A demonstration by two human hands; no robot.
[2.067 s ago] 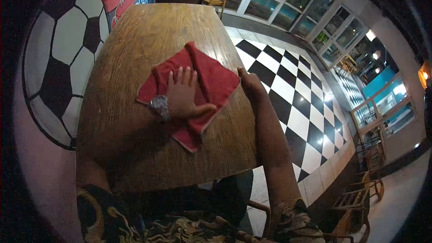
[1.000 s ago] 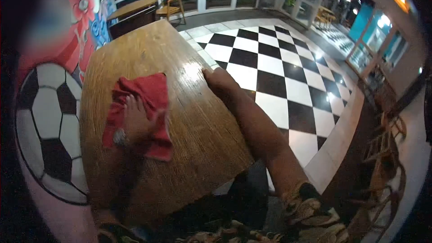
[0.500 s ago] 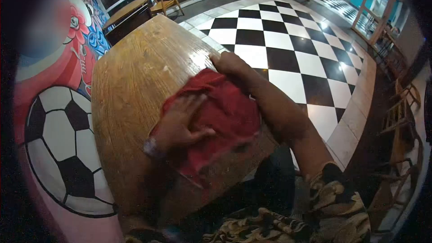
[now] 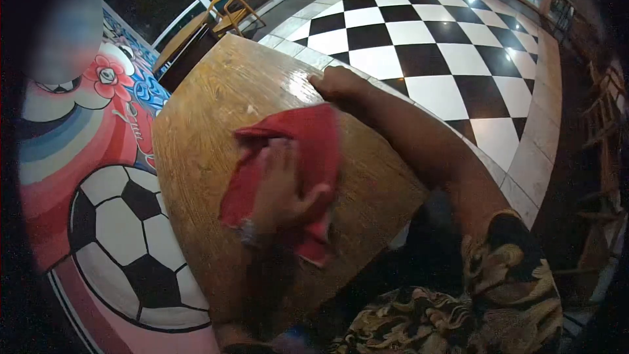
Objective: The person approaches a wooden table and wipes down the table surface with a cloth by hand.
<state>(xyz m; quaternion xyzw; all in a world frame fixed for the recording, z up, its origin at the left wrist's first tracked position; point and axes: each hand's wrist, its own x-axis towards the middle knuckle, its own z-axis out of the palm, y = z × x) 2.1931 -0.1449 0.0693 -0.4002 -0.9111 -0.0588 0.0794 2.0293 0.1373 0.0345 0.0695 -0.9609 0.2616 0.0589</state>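
A red cloth lies rumpled on the wooden table, one corner pointing towards the table's near side. My left hand, slightly blurred, presses flat on the cloth with its fingers stretched out and thumb apart. A watch or bracelet circles the left wrist. At the table's right edge, beyond the cloth, my right hand is closed round the edge; its lower fingers are hidden.
To the left is a painted wall with a football. A second table and a wooden chair stand beyond the far end. Black-and-white checkered floor lies to the right, with dim chairs at the far right.
My left hand and the cloth have moved leftwards away from the right forearm, and the cloth's folds have shifted. My right hand still holds the edge. The view has tilted and turned.
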